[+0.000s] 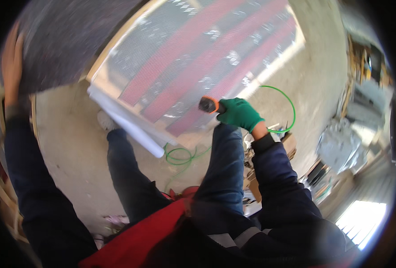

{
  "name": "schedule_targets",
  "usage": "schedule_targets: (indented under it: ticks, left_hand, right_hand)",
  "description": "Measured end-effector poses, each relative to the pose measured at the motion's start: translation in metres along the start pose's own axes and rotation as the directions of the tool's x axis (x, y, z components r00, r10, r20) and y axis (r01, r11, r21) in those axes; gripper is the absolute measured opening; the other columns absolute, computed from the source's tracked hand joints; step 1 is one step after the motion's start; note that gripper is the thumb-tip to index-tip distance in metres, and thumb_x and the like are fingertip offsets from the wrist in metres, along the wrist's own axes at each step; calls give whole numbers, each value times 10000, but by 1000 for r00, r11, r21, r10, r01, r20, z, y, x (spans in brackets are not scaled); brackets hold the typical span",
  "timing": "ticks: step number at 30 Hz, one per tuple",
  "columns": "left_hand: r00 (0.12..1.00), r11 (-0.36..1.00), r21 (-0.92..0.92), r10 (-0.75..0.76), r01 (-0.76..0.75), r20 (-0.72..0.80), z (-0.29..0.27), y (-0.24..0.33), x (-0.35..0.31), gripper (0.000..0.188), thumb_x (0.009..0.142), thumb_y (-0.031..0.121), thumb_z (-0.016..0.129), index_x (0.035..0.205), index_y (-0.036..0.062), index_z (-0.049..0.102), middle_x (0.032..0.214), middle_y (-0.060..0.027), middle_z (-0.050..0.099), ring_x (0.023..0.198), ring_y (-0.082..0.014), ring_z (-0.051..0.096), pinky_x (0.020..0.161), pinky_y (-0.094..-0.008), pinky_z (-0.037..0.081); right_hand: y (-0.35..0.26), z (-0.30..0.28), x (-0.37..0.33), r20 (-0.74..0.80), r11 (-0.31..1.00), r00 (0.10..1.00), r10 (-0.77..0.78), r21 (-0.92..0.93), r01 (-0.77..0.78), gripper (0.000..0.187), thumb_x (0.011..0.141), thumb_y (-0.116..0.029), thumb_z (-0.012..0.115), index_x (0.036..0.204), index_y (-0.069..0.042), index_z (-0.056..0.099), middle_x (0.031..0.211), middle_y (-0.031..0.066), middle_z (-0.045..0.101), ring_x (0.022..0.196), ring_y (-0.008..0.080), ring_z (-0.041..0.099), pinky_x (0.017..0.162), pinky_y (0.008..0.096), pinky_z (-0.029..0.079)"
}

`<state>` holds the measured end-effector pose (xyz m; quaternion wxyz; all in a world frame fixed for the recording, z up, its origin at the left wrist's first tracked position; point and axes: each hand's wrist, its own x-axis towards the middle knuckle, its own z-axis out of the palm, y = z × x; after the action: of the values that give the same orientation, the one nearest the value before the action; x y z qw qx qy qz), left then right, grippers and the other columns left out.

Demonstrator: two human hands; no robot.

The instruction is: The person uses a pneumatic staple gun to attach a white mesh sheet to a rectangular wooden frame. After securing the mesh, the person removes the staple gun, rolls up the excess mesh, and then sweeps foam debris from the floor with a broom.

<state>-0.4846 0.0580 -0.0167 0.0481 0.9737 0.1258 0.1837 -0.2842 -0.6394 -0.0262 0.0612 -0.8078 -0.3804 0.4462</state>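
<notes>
My right hand, in a green glove, is closed around the grip of a black-and-orange air tool. The tool is over the near right part of a wooden-framed panel covered in clear mesh-like sheeting, with red and grey stripes beneath. My bare left hand lies with fingers stretched along the left edge of a dark, fabric-like panel, which is smeared by motion. White sheeting hangs loose from the framed panel's near left edge.
A green hose loops right of my gloved hand, and more of it coils on the concrete floor between my legs. Boxes and small items lie by my right leg. A grey plastic-wrapped bundle stands at right. Wooden frames are at left.
</notes>
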Motion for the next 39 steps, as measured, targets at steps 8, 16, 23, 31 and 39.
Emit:
schedule_targets:
  ticks: [8, 16, 23, 31, 39]
  left_hand:
    - [309, 697, 290, -599, 656, 739, -172, 281, -150, 466, 1080, 311, 571, 1413, -14, 593, 1358, -203, 653, 1260, -268, 614, 1071, -379, 466]
    - [29, 196, 88, -525, 977, 851, -172, 623, -160, 364, 1047, 235, 639, 1259, -59, 673, 1127, -118, 743, 1046, -175, 678, 957, -306, 530]
    - [-15, -84, -29, -480, 996, 877, -128, 781, -200, 364, 1062, 301, 597, 1203, -19, 696, 1102, -110, 755, 1004, -183, 707, 885, -319, 530]
    - [-78, -245, -41, -453, 969, 888, -20, 897, -334, 382, 1041, 391, 559, 1145, 52, 703, 1054, -51, 748, 912, -137, 704, 759, -275, 496]
    - [-277, -673, -134, -467, 728, 840, 12, 996, -361, 370, 1034, 447, 583, 1173, 117, 678, 1078, -17, 741, 947, -133, 692, 810, -303, 500]
  right_hand:
    - [268, -118, -161, -100, 641, 771, 628, 629, -440, 337, 826, -301, 730, 1070, -69, 710, 726, 69, 704, 580, 170, 649, 580, 340, 525]
    - [410, -121, -277, -78, 520, 726, 683, 750, -409, 338, 835, -268, 740, 1079, -37, 704, 751, 62, 717, 577, 134, 642, 552, 320, 511]
    - [433, -95, -325, 152, 431, 731, 666, 721, -543, 327, 824, -202, 778, 1094, -27, 714, 768, 81, 726, 606, 149, 656, 548, 317, 524]
    - [484, -112, -339, 78, 551, 901, 427, 767, -328, 342, 857, -240, 790, 1091, -11, 692, 809, 81, 745, 610, 144, 645, 575, 311, 518]
    - [598, -160, -253, 184, 623, 914, 360, 682, -383, 370, 886, -249, 796, 1148, -8, 698, 910, 64, 730, 786, 182, 717, 700, 332, 538]
